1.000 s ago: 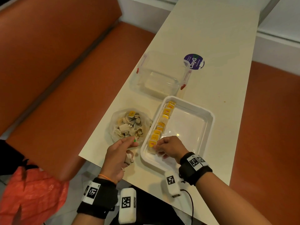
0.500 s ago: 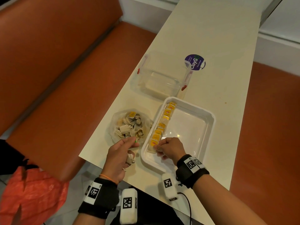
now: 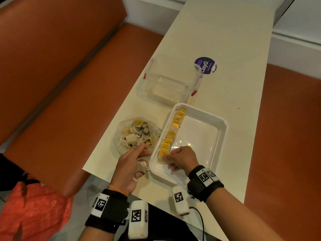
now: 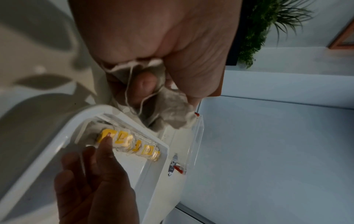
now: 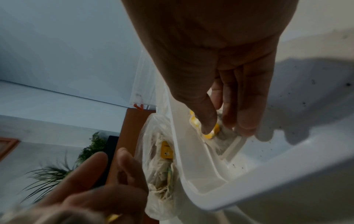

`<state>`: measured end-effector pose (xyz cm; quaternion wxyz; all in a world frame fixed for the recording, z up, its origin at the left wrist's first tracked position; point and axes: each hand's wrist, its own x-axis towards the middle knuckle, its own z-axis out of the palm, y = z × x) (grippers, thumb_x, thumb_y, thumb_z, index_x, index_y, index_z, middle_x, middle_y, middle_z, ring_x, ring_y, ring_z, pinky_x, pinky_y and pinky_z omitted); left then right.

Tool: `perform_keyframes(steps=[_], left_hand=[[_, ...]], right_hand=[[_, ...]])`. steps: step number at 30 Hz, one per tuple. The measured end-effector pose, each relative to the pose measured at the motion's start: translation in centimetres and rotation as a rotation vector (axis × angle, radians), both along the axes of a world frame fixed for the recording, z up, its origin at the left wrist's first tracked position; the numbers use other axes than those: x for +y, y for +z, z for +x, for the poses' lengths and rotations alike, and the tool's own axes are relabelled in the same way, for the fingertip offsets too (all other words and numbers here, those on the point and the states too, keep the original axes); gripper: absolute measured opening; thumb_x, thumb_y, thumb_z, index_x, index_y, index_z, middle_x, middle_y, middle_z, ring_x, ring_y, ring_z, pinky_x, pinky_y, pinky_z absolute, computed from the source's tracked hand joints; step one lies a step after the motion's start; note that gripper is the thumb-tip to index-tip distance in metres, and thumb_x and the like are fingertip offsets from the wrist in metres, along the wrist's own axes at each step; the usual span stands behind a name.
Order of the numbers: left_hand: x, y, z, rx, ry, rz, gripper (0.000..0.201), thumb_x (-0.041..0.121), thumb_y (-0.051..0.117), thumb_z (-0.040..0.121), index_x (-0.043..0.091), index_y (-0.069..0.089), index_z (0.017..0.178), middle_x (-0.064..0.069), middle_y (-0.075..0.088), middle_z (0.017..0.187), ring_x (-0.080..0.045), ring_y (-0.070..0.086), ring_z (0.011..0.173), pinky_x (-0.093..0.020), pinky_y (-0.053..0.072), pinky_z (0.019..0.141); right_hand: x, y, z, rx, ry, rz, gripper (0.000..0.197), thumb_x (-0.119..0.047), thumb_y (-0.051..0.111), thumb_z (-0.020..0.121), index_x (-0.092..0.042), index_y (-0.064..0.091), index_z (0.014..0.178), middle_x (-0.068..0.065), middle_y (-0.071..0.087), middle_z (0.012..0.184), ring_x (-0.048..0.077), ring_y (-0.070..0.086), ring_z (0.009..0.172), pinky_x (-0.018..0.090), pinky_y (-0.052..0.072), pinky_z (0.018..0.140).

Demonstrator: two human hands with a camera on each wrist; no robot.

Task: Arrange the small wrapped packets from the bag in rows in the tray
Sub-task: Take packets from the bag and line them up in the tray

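A white tray [image 3: 219, 120] lies on the cream table, with a row of packets [image 3: 175, 126] with yellow tags along its left wall. My right hand [image 3: 166, 156] is in the tray's near left corner. Its thumb and fingers pinch the nearest packet [image 5: 213, 131] of the row. Left of the tray stands the open plastic bag [image 3: 121, 136], with several loose packets inside. My left hand [image 3: 145, 149] hovers at the bag's near edge, index finger and thumb stretched out. Its other fingers curl round a few packets [image 4: 172, 109] whose strings hang out.
A clear plastic container [image 3: 166, 84] with red latches stands just beyond the tray, next to a round purple sticker [image 3: 205, 65]. An orange bench [image 3: 69, 84] runs along the table's left side. The table's near edge is close under my wrists.
My right hand has shifted slightly along the near end of the row. My left hand has stayed at the bag's near edge with the packets in it.
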<state>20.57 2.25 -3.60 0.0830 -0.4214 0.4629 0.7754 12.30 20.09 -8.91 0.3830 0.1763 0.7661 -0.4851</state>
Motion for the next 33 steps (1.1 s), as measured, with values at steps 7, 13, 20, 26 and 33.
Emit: perform_keyframes(steps=[7,13,20,26,33], left_hand=[[0.6,1.4,-0.8,0.103,0.074,0.246,0.041,0.025,0.071,0.08,0.01,0.076,0.118,-0.008,0.07,0.096,-0.016,0.064,0.068,-0.022,0.04,0.045],[1.0,1.0,-0.7,0.195,0.074,0.382,0.063,0.003,0.067,0.065,0.001,0.069,0.129,-0.031,0.06,0.137,-0.049,0.06,0.127,-0.055,0.04,0.116],[1.9,2.4,-0.8,0.218,0.016,0.35,0.045,0.008,0.064,0.08,0.0,0.071,0.123,-0.017,0.072,0.106,-0.019,0.064,0.072,-0.025,0.052,0.056],[1.8,2.2,-0.6,0.157,-0.033,0.36,0.025,0.017,0.066,0.093,0.006,0.072,0.115,-0.012,0.074,0.095,-0.018,0.07,0.072,-0.023,0.043,0.048],[2.7,2.2,0.2,0.091,-0.23,0.309,0.032,0.037,0.069,0.094,0.012,0.08,0.11,-0.012,0.073,0.093,-0.011,0.054,0.062,-0.015,0.03,0.039]], right_hand=[[0.8,8.6,1.6,0.117,0.172,-0.343,0.047,-0.006,0.092,0.074,-0.017,0.069,0.114,0.01,0.077,0.099,0.03,0.077,0.084,0.042,0.065,0.076],[1.0,11.2,2.2,0.373,0.301,-0.254,0.041,-0.034,0.096,0.07,-0.039,0.077,0.106,-0.006,0.075,0.099,0.013,0.075,0.08,0.03,0.064,0.077],[1.3,10.3,2.1,0.33,0.206,-0.3,0.014,-0.026,0.086,0.085,-0.021,0.082,0.097,-0.002,0.078,0.094,0.021,0.076,0.075,0.037,0.064,0.076],[2.4,9.7,1.4,0.164,0.071,-0.555,0.018,-0.014,0.077,0.091,-0.001,0.075,0.104,0.022,0.075,0.105,0.026,0.073,0.088,0.035,0.062,0.079],[3.7,8.9,0.4,0.14,0.152,-0.688,0.016,-0.015,0.076,0.091,-0.005,0.07,0.101,0.017,0.072,0.097,0.023,0.067,0.085,0.031,0.052,0.07]])
